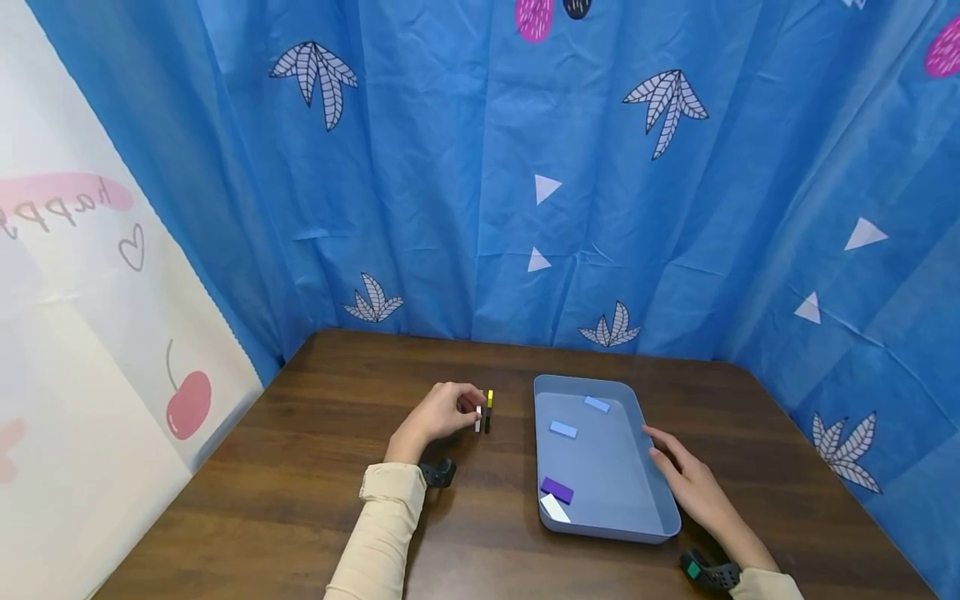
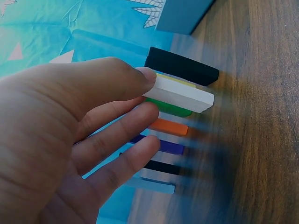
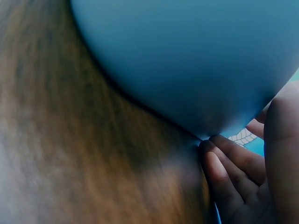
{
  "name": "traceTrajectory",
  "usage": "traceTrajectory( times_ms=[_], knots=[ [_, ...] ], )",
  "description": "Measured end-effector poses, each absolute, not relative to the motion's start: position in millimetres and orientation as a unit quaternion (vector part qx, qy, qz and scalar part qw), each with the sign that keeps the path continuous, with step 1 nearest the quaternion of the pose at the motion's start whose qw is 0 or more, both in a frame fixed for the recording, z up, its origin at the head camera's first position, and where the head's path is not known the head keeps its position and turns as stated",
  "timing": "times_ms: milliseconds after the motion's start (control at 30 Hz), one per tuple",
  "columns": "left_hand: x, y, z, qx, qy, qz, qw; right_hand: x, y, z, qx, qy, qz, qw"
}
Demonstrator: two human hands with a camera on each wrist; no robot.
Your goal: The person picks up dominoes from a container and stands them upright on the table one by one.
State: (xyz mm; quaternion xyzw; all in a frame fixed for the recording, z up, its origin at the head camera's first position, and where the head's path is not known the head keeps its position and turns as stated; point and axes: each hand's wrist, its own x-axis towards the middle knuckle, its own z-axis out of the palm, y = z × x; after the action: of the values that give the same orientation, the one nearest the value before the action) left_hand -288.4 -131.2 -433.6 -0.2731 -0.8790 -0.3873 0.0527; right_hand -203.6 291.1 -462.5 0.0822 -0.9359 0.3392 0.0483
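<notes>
My left hand is at a row of small coloured blocks on the table, left of the tray. It pinches a white block with the thumb on its near face; the index fingertip is hidden. Black, green, orange, purple and light blue blocks stand about it, with a yellow one partly covered. My right hand touches the outer right side of the blue-grey tray, its fingers extended against the wall.
Inside the tray lie two light blue blocks, a purple block and a white block. Brown wooden tabletop surrounds everything. A blue curtain hangs behind the table, and a white printed cloth hangs at left.
</notes>
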Motion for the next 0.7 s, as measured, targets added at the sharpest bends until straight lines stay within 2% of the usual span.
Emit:
traceTrajectory(
  times_ms=[300,700],
  knots=[
    [-286,-132,-430,-0.268,-0.882,-0.387,0.04,-200,291,-461,0.086,-0.932,0.349,0.039],
    [-280,-133,-416,-0.268,-0.884,-0.379,0.056,-200,292,-461,0.079,-0.932,0.351,0.037]
  ],
)
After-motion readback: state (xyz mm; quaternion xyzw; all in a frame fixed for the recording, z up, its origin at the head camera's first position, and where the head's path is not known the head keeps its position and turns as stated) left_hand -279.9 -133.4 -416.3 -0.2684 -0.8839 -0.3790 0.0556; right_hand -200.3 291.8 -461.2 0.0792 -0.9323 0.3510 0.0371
